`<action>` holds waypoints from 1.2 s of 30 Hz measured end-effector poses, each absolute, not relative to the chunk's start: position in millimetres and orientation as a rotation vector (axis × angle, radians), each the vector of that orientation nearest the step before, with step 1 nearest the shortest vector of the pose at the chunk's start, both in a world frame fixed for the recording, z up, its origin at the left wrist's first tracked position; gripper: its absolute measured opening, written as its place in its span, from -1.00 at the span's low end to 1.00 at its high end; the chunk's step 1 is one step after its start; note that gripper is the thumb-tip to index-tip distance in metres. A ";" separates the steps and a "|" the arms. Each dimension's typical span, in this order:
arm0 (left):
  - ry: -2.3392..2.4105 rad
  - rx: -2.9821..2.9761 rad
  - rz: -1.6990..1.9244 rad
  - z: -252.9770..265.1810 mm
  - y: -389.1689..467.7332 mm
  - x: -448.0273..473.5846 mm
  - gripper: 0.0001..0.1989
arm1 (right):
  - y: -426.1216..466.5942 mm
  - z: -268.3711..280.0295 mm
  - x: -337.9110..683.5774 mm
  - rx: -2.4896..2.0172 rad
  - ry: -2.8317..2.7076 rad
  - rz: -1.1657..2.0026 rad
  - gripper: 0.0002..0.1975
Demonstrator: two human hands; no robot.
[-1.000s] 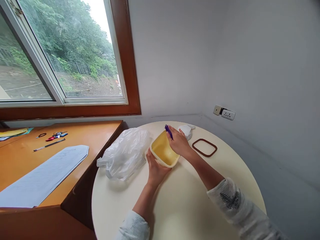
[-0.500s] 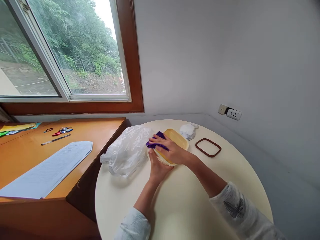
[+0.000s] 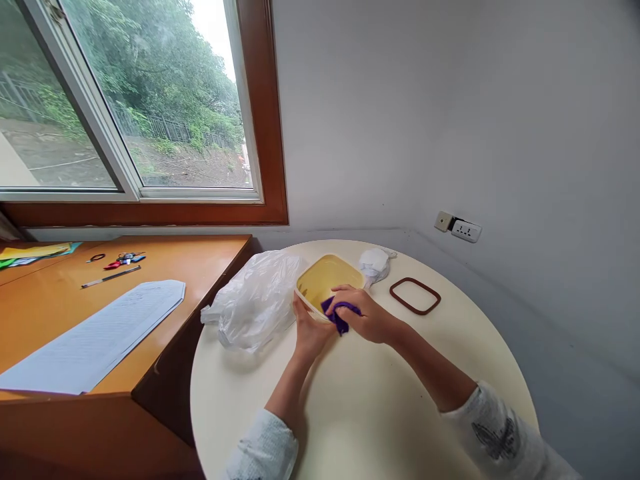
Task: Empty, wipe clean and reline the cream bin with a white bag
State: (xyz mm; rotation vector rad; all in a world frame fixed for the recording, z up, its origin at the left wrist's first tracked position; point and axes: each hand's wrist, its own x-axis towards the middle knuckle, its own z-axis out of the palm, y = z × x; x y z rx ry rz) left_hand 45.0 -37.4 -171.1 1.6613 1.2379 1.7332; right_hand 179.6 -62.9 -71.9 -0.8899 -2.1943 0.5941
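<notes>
A pale yellow plastic container [image 3: 325,270] with an open top is tilted on the round cream table [image 3: 380,400]. My left hand [image 3: 311,330] grips its near left side from below, with the thumb up by the rim. In my right hand [image 3: 369,315] is a bunched purple cloth [image 3: 341,315], which lies over the container's near right rim. The fingers are curled round the cloth and the thumb lies across it. My right hand hides that corner of the container.
A crumpled clear plastic bag [image 3: 255,300] lies left of the container. Behind it on the right sits a small white bundle in plastic [image 3: 376,263]. Farther right is a brown rounded frame [image 3: 415,296]. The wooden desk [image 3: 210,257] at left bears papers [image 3: 105,333], a pen [image 3: 111,277] and keys [image 3: 127,259].
My right hand has moved the cloth from the container's left side to its near right rim. The container has turned, and more of its inside shows. My left hand keeps its grip.
</notes>
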 end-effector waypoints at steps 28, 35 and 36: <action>0.911 1.678 1.544 -159.3 -45.7 62.3 -0.10 | 12.7 -66.4 231.2 -0.810 -1.394 1.366 -0.62; 1.148 1.588 1.600 -162.7 -43.4 61.7 -0.08 | -30.8 -111.6 223.4 -0.908 -1.404 0.637 -0.62; 1.159 1.593 1.613 -162.4 -43.9 62.4 -0.07 | -38.0 -118.2 219.8 -0.957 -1.438 0.478 -0.62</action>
